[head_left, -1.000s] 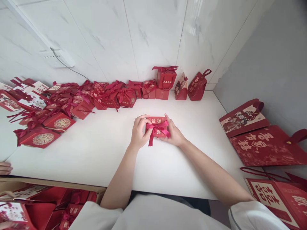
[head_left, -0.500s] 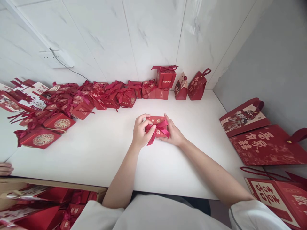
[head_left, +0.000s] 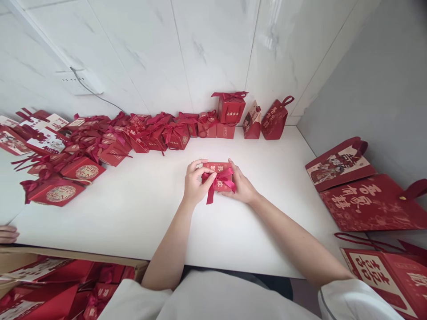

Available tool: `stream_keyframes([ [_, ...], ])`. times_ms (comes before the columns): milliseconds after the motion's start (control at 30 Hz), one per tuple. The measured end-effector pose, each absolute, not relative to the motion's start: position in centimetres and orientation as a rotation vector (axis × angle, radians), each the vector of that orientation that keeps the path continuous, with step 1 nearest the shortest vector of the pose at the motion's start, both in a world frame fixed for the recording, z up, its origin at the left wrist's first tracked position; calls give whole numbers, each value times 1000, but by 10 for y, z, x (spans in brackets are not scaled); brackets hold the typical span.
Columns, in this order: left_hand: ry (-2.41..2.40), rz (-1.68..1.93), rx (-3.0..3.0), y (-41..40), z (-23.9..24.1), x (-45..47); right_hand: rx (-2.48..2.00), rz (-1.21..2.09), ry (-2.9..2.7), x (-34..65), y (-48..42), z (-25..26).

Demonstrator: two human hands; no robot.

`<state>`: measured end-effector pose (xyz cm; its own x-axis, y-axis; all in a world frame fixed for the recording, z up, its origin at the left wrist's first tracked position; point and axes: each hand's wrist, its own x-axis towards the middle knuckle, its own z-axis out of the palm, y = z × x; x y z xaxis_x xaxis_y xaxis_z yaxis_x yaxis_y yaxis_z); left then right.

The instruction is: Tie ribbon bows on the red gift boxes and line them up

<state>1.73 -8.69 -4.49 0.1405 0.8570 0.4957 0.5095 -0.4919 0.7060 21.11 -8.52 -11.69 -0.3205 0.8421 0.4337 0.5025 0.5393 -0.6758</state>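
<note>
A small red gift box point(head_left: 213, 166) with pale gold characters lies on the white table in front of me. A magenta ribbon point(head_left: 227, 179) is tied in a bow across its top. My left hand point(head_left: 196, 181) pinches the ribbon near the knot with thumb and forefinger, its other fingers curled around the box's left side. My right hand point(head_left: 243, 183) grips the right side, fingers at the far edge and thumb at the near one. One ribbon tail hangs over the near left edge of the box.
Ribboned red boxes point(head_left: 176, 135) line the wall on the left and centre. Red bags point(head_left: 373, 202) stand at the right. An open carton point(head_left: 142, 269) of red packages is at lower left, near another person's hand point(head_left: 8, 234) at the table edge.
The near ribbon tail now hangs straighter and lower. My left hand has barely shifted; my right hand stays put. Packages in the carton at lower left have moved.
</note>
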Motion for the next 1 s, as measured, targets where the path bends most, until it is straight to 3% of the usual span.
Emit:
stream_keyframes([
  [667,1365,1355,1872,-79,-50,1,-1099,579,-1975,212,-85,-119],
  [1000,1282,1109,2100,-84,-41,-8,-1115,599,-1977,212,-85,-117],
])
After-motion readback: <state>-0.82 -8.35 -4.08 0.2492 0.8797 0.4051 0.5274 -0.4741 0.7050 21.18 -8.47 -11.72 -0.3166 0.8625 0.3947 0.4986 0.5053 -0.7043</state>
